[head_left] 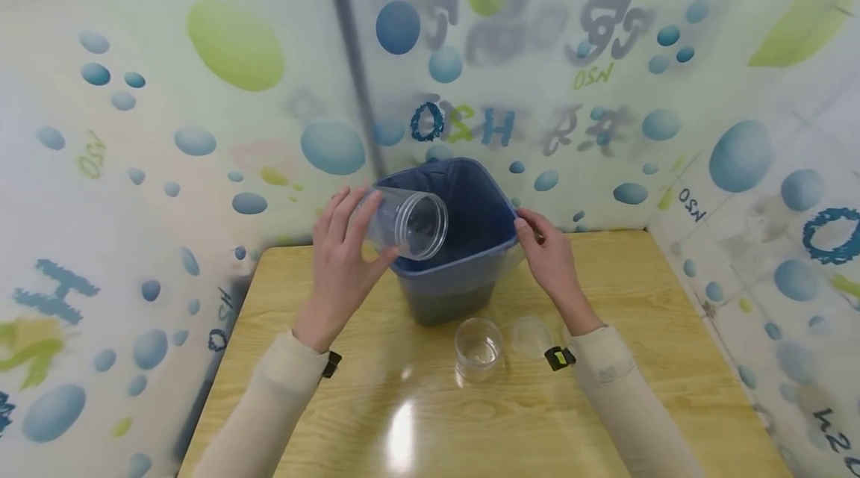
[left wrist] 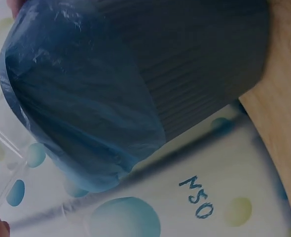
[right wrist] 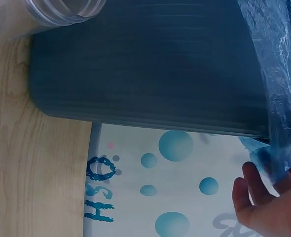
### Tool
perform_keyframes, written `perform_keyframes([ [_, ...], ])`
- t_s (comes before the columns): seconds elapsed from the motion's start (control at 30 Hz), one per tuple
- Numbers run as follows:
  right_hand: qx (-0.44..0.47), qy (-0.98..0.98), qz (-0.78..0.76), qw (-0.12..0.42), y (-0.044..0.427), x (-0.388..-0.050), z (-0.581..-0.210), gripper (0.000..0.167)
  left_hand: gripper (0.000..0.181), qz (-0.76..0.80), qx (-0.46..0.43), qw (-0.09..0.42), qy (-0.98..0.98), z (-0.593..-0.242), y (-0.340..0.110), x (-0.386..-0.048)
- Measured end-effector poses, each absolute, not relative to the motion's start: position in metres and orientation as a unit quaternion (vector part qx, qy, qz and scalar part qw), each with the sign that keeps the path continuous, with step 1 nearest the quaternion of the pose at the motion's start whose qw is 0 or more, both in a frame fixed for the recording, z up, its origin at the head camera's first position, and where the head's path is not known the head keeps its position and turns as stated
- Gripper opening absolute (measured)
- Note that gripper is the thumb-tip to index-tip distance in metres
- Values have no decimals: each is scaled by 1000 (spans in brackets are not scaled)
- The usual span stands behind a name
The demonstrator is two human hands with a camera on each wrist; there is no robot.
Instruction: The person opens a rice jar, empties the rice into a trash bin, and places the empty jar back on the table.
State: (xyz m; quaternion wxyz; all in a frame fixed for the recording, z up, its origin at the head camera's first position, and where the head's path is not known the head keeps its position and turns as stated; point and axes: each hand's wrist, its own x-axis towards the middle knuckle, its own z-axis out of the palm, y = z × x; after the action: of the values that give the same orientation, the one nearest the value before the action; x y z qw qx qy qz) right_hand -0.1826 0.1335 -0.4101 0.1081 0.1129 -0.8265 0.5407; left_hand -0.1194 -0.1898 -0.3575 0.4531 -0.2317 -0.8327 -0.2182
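Observation:
My left hand [head_left: 339,261] holds a clear jar [head_left: 422,228] on its side above the left rim of a dark blue trash bin [head_left: 450,302]. The jar's open mouth faces right, over the bin's opening. At the bin's right corner, my right hand [head_left: 552,261] pinches the edge of a thin blue bin liner [right wrist: 281,94], which is folded over the rim. In the left wrist view the liner [left wrist: 96,113] hangs down the upper outside of the ribbed bin [left wrist: 200,59]. Only a sliver of the jar shows there.
A second clear jar [head_left: 478,347] stands upright on the wooden table [head_left: 336,418], just in front of the bin. To its right lies a clear round disc [head_left: 531,336], perhaps a lid. Walls printed with bubbles [head_left: 235,45] surround the table at the back and sides.

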Motion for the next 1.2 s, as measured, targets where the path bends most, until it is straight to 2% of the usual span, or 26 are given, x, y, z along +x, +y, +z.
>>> perform_keyframes([
  [0.2,91,-801,582,102,137,-177,-411,48,89,-291,-236,459,-806,-369,-192,-113],
  [0.6,83,-797,584,130,154,-162,-412,46,96,-413,-137,434,-789,-396,-198,-80],
  [0.8,70,-807,572,131,166,-149,-411,45,102,-486,-58,394,-778,-413,-202,-59],
  [1.0,64,-813,558,152,178,-141,-417,43,97,-535,-58,356,-764,-443,-208,-43],
  [1.2,41,-836,525,156,191,-135,-426,45,89,-563,-67,261,-782,-480,-213,-29],
])
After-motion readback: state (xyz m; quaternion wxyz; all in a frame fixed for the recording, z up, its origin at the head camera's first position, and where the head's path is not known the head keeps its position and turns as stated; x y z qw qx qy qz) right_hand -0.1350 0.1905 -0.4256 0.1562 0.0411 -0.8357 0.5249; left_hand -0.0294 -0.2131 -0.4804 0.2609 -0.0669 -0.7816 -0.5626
